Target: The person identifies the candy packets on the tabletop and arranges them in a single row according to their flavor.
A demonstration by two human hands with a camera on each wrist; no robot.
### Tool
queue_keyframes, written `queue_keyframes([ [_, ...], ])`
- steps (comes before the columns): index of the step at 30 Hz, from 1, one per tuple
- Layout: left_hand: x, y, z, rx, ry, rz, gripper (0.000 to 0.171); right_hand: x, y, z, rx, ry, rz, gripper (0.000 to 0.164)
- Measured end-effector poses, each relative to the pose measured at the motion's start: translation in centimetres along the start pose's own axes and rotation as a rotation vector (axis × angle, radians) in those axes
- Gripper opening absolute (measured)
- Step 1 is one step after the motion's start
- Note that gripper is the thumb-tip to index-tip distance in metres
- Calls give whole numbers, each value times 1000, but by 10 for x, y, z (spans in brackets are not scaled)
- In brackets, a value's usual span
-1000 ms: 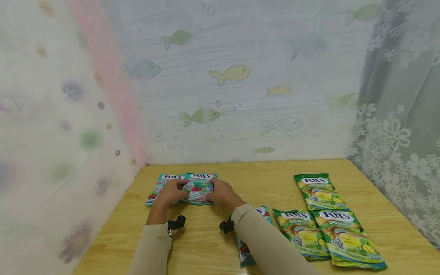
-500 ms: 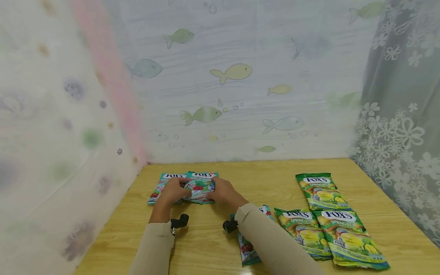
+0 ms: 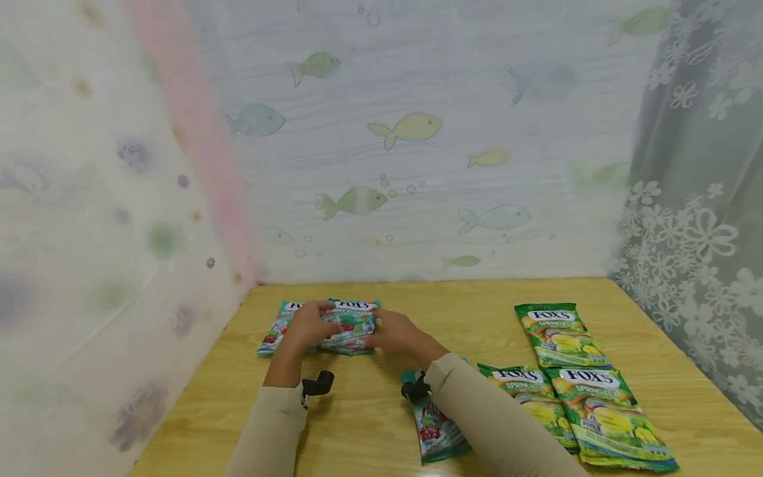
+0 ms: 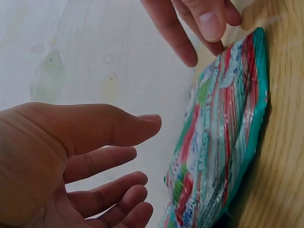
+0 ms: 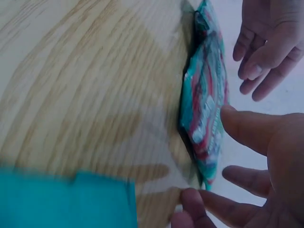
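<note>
Two teal Fox's candy bags lie side by side at the table's back left. The right one of them, a mint candy bag (image 3: pixel 352 341), sits between my hands and overlaps the left candy bag (image 3: pixel 274 336). My left hand (image 3: pixel 306 328) hovers over the join, its fingers relaxed and apart from the bag in the left wrist view, where the candy bag (image 4: pixel 209 142) lies flat on the wood. At the right edge of that bag is my right hand (image 3: pixel 393 331), fingers spread and loosely bent, holding nothing; in the right wrist view its thumb overlaps the candy bag (image 5: pixel 204 104).
Another teal candy bag (image 3: pixel 435 437) lies partly under my right forearm. Three green Fox's bags sit on the right: a back one (image 3: pixel 560 341), a front left one (image 3: pixel 545 404) and a front right one (image 3: pixel 614 417). A fish-patterned curtain (image 3: pixel 417 199) stands behind the table (image 3: pixel 357 424).
My left hand has loosened and lifted off the mint candy bag. My right hand has eased off its right edge and shifted slightly right. The bags stay in place.
</note>
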State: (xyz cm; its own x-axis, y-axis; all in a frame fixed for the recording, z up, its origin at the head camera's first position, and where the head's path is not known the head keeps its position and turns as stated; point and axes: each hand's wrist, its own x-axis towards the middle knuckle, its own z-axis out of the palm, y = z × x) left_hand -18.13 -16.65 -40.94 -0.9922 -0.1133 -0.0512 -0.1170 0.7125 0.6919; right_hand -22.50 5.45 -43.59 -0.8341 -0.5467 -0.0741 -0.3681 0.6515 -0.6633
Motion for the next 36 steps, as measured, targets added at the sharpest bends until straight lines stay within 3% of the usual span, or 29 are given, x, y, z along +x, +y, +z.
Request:
queue_keyframes([
  [11, -9, 25, 8, 25, 13, 102, 61, -18, 23, -26, -111, -92, -65, 62],
  [18, -11, 41, 13, 38, -10, 138, 57, -23, 38, -38, -50, -140, -60, 60],
  [26, -14, 51, 27, 53, -20, 165, 59, -30, 51, -49, -27, -117, -59, 54],
  [36, -19, 58, 49, 62, -108, 215, 62, -48, 67, -66, 54, -116, -27, 55],
])
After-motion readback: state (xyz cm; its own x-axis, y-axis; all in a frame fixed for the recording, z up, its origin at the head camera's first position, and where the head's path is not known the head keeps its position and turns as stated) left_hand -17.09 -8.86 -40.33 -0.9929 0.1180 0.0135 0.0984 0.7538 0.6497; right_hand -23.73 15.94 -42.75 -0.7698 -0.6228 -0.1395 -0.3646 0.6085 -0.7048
